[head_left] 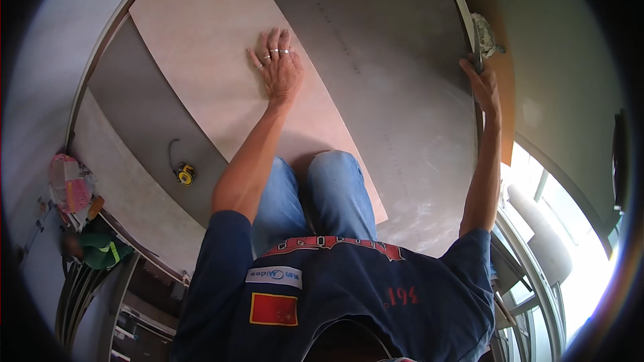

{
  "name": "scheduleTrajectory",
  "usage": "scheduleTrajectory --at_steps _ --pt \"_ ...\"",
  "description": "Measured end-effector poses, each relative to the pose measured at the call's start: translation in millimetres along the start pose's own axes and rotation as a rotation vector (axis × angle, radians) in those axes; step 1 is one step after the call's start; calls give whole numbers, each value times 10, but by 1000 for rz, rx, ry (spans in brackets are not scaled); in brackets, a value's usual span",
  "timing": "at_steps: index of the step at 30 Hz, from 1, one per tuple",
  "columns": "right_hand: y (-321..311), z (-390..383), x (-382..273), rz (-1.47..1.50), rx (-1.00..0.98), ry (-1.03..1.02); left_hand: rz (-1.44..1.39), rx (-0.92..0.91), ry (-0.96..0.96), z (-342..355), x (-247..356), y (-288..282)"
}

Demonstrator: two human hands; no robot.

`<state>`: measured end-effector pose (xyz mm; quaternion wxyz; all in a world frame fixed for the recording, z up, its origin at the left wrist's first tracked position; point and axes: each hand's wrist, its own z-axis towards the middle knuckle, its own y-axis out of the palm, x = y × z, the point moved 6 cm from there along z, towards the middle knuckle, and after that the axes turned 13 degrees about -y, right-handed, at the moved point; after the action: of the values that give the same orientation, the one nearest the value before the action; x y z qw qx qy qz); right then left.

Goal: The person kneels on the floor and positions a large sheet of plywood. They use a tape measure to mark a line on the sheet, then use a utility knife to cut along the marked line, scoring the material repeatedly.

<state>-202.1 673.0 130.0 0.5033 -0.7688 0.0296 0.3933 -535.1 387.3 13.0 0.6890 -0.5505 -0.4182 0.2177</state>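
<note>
My left hand (278, 67) lies flat, fingers spread, on a long pale beige panel (201, 40) that rests on the grey floor (396, 80). There are rings on its fingers. Both my knees, in blue jeans (322, 194), rest on the near end of the panel. My right hand (484, 84) reaches out to the right and is closed around a grey metal rail (463, 0) that runs along the floor's right edge.
A yellow tape measure (186, 173) lies on the grey floor to the left of the panel. A pink bag (67, 184) and a green bundle (100, 248) sit at the far left. A whitish cloth bundle (484, 37) sits by the rail. A bright window (557, 241) is lower right.
</note>
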Motion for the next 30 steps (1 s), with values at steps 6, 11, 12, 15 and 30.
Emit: scheduleTrajectory --at_steps 6,11,12,15,30 --pt "-145 -221 -402 -15 54 57 -6 -13 0 1 -16 22" --pt "28 -28 119 -39 107 -47 1 -38 -5 0 -21 60" --pt "103 81 262 -67 90 -103 9 -22 2 -5 -12 54" --pt "319 303 542 -272 198 -276 27 2 13 -5 5 41" --pt "2834 -87 -1573 209 -223 -132 52 30 28 -8 -20 105"
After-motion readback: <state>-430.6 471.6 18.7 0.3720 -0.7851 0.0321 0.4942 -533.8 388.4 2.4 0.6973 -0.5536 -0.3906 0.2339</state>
